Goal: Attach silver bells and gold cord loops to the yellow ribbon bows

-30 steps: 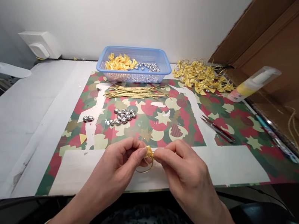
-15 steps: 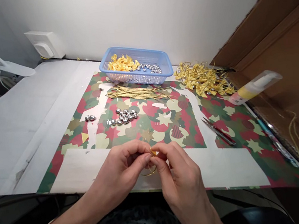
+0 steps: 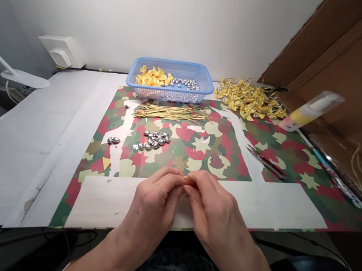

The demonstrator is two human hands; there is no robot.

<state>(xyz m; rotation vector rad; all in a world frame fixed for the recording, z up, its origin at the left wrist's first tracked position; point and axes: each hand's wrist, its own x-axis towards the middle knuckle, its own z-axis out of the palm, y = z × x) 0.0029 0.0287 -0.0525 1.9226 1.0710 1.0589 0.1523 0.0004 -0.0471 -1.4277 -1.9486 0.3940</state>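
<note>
My left hand (image 3: 155,203) and my right hand (image 3: 216,214) meet fingertip to fingertip above the front of the table. Both are closed in a pinch on a small yellow ribbon piece (image 3: 185,178). Only a sliver of it shows; fingers cover the rest. Beyond my hands lies a cluster of shiny silver bells or beads (image 3: 154,140), with a few more silver beads (image 3: 113,140) to its left. Further back is a bundle of thin gold cords (image 3: 170,112).
A blue basket (image 3: 207,86) at the back holds yellow ribbon bows and silver beads. To its right is a heap of yellow bows (image 3: 247,99). Red-handled scissors or snips (image 3: 268,163), a pump bottle (image 3: 311,110) and a cardboard wall (image 3: 344,63) stand to the right.
My fingertips have drawn closer over the yellow piece, which shows less now. The gold cord loop that hung beneath them is now mostly hidden. The view has shifted slightly.
</note>
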